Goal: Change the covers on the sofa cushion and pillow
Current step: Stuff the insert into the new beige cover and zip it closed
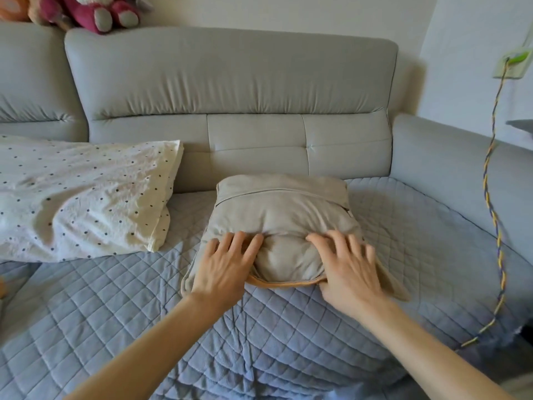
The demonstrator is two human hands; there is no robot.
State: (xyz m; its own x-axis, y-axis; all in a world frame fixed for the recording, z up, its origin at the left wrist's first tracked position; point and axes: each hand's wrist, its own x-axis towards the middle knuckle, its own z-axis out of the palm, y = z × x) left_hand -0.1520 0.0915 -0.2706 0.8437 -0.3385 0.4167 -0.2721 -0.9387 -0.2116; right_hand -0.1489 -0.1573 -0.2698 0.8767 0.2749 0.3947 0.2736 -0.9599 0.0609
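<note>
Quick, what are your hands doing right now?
Left hand: open, fingers pressing on the beige cushion.
Right hand: open, pressing the same cushion.

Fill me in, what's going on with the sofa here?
A person has both bare hands on a beige cushion lying on the blue quilted sofa cover. The left hand and right hand press its near half with fingers spread, bunching the fabric. An orange edge shows along the near side between the hands, so the cover looks only partly sorted. The dotted pillow lies untouched to the left.
</note>
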